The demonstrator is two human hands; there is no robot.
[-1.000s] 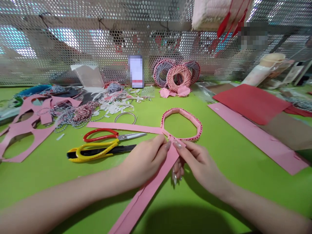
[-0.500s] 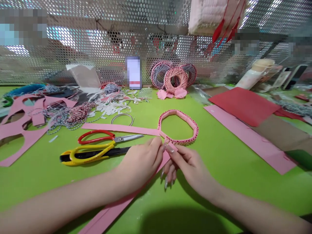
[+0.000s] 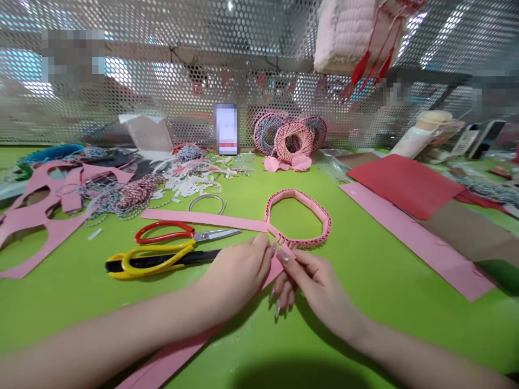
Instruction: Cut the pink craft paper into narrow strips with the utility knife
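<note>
A pink paper ring (image 3: 300, 216) with a pleated red-edged rim lies on the green table (image 3: 365, 281). Two long pink paper strips (image 3: 203, 219) run out from its near left corner, one to the left and one toward me under my left arm. My left hand (image 3: 237, 273) pinches the strips where they cross at the ring. My right hand (image 3: 314, 281) pinches the same fold from the right, its fingers curled. The fingertips of both hands meet there.
Red-handled scissors (image 3: 174, 234) and yellow-handled scissors (image 3: 158, 258) lie left of my hands. Pink cut-outs (image 3: 44, 208), twine (image 3: 130, 192) and paper scraps fill the far left. Wound rings (image 3: 292, 138) stand by the mesh wall. Red and pink sheets (image 3: 409, 183) lie at right.
The strip under my left arm has swung to the left. Both hands stay pinched on the fold at the ring, with the right fingers curled further in.
</note>
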